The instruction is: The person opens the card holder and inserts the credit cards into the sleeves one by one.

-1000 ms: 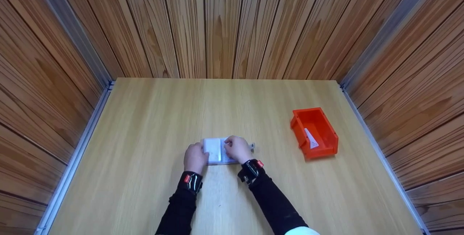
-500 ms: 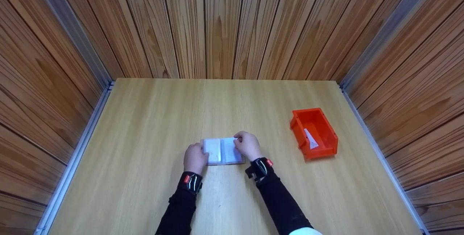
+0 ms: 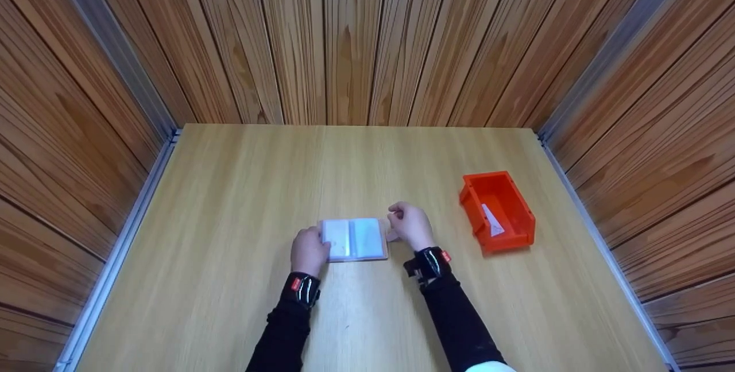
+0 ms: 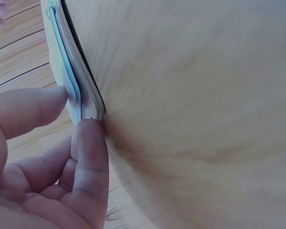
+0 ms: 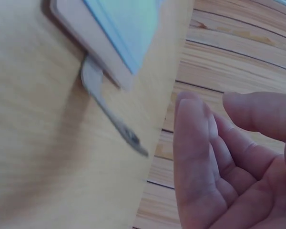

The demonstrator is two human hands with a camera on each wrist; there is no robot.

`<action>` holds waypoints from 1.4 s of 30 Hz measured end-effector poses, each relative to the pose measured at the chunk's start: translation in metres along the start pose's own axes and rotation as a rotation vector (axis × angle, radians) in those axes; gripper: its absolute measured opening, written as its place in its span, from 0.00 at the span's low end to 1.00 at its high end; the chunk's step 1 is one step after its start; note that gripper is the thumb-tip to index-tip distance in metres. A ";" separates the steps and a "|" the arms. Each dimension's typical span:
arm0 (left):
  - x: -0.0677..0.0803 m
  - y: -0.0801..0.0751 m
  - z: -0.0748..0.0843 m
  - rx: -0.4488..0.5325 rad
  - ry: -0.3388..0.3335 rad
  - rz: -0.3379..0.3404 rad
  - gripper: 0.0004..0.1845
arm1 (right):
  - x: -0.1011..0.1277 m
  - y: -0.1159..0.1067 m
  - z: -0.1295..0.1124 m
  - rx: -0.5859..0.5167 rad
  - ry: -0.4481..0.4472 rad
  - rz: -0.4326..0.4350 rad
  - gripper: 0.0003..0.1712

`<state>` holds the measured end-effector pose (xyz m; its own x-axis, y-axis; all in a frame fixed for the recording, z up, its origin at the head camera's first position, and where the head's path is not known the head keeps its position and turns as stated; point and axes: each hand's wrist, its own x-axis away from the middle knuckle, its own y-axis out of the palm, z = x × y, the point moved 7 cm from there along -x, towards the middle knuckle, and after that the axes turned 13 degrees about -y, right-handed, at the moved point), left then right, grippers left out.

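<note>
Lifted off the page it was pressing a second ago, the right hand point(image 3: 410, 224) has slid rightward and now hovers just past the right edge of the small open card-holder booklet with pale blue-white plastic sleeves and a tan cover point(image 3: 355, 239); its fingers point(image 5: 200, 157) hang loosely curled with the palm bare, grasping nothing. With that hand gone, both leaves of the booklet lie spread flat on the light wooden table point(image 3: 241, 188), so the opening looks done and the right side is no longer held down. The left hand point(image 3: 308, 250) has not shifted: its thumb and fingertips point(image 4: 88, 157) pinch the booklet's left edge, the stacked sleeves point(image 4: 69, 81) showing between them in the left wrist view. A thin strap tab point(image 5: 109, 112) sticks out from under the booklet's right edge, lying on the table near the right hand without touching it. Farther right, well apart from both hands, stands an orange plastic bin point(image 3: 497, 210) with a white slip point(image 3: 492, 219) inside. Vertical wooden wall panels point(image 3: 356, 39) close the far side.
</note>
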<state>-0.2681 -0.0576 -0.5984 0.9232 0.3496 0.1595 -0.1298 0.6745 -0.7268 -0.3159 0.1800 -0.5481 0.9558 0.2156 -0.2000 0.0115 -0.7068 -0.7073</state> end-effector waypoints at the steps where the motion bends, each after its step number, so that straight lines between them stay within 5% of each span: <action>1: 0.000 0.000 0.000 0.001 -0.002 -0.002 0.11 | 0.000 -0.002 0.002 -0.009 0.008 0.004 0.10; 16: -0.001 0.004 -0.004 -0.005 -0.055 -0.028 0.11 | 0.004 -0.038 0.024 0.041 0.091 0.015 0.14; 27: 0.000 -0.001 -0.002 -0.006 -0.006 0.017 0.08 | 0.005 -0.069 0.045 0.009 0.173 0.005 0.17; 42: 0.000 0.000 -0.002 0.011 -0.034 -0.013 0.10 | 0.017 -0.129 0.076 0.050 0.192 0.147 0.16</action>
<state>-0.2674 -0.0588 -0.5995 0.9121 0.3625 0.1914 -0.1222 0.6861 -0.7171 -0.3234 0.3258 -0.5119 0.9845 -0.0219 -0.1742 -0.1415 -0.6862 -0.7135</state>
